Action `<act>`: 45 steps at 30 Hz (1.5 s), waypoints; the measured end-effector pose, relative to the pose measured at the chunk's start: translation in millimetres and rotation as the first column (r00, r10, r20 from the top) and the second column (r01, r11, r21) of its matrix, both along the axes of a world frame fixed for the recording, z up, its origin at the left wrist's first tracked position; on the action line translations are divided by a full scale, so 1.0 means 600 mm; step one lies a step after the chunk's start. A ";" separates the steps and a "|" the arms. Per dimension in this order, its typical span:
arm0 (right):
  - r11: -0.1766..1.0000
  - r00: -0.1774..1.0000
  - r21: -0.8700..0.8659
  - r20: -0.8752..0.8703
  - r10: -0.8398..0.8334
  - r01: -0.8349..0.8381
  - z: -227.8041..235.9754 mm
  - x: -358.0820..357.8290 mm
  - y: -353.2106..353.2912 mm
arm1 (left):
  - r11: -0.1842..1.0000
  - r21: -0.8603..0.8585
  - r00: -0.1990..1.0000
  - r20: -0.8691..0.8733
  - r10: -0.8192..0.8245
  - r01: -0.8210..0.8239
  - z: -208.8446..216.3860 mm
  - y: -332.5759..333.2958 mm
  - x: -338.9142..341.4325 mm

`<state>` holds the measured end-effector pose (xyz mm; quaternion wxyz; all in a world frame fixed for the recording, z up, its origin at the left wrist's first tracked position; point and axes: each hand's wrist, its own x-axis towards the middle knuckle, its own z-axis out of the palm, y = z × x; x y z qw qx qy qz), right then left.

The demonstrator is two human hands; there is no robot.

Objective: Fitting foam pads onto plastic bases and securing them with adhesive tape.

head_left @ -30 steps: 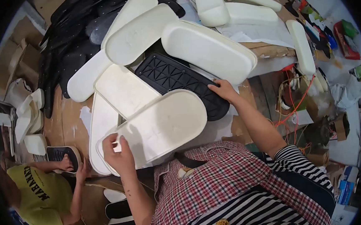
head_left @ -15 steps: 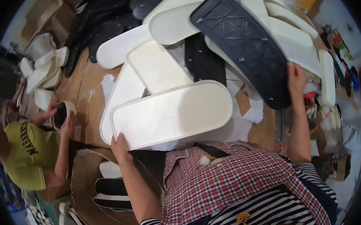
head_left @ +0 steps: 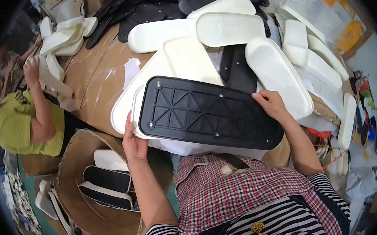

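A long black panel (head_left: 206, 116) with raised ribs and small metal studs lies over a white rounded panel (head_left: 136, 104), whose rim shows at the left end. My left hand (head_left: 135, 144) grips that left end, thumb up along the white rim. My right hand (head_left: 273, 106) is closed on the black panel's upper right edge. Behind them lie more white oblong pieces, among them a pale one (head_left: 193, 58) and a large cushion-like one (head_left: 277, 76). How closely the black panel sits on the white one underneath is hidden.
Black studded panels (head_left: 146, 15) are heaped at the back of the brown tabletop (head_left: 94, 82). A large cardboard bin (head_left: 66, 187) holding white and black pieces stands at my left. Further left, a person in yellow-green (head_left: 31, 124) handles a white piece. More white pieces (head_left: 321, 71) lie right.
The black panel has come down from the upper right onto the white panel in my left hand, its ribbed face upward. The person at left has raised an arm.
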<state>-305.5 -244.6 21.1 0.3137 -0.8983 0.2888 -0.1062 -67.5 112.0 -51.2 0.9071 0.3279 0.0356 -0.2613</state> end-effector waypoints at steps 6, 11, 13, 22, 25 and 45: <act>0.992 0.982 -0.051 -0.157 0.108 -0.117 -0.006 0.061 0.002 | 1.000 -0.027 1.000 0.010 -0.012 0.012 -0.005 0.002 0.000; 0.987 0.974 -0.039 -0.167 0.150 -0.159 -0.002 0.088 0.009 | 1.000 0.007 1.000 -0.005 -0.007 0.007 0.002 -0.002 0.002; 0.986 0.973 -0.043 -0.177 0.151 -0.161 -0.002 0.096 0.012 | 0.999 0.022 1.000 0.007 -0.024 0.024 0.001 -0.004 0.004; 0.991 0.970 -0.042 -0.213 0.119 -0.130 -0.012 0.108 0.008 | 0.992 0.122 0.998 0.037 -0.041 0.036 0.003 -0.011 0.007; 0.990 0.970 -0.051 -0.215 0.116 -0.130 -0.017 0.109 0.005 | 0.988 0.154 1.000 0.012 -0.001 -0.001 0.007 -0.016 0.006; 0.966 0.995 -0.241 -0.065 0.075 -0.089 -0.055 0.130 0.020 | 0.981 0.183 0.989 0.116 -0.092 0.070 0.025 0.007 0.005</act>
